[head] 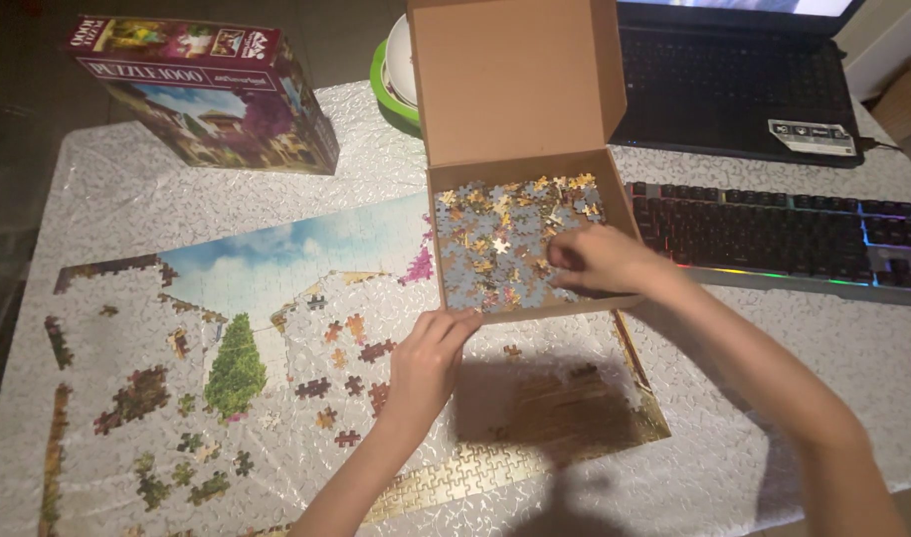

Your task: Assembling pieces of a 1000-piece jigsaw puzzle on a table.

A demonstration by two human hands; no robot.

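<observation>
A brown cardboard box with its lid flipped up stands on the table, full of loose jigsaw pieces. My right hand reaches into the box over the pieces, fingers curled; whether it grips a piece is hidden. My left hand rests on the table at the box's near edge, fingers together, touching the cardboard rim. A partly built jigsaw puzzle with sky, a green tree and a gold border lies in front of me.
The puzzle's picture box stands at the back left. A green-rimmed bowl sits behind the cardboard lid. A laptop and a backlit keyboard occupy the back right. A white patterned cloth covers the table.
</observation>
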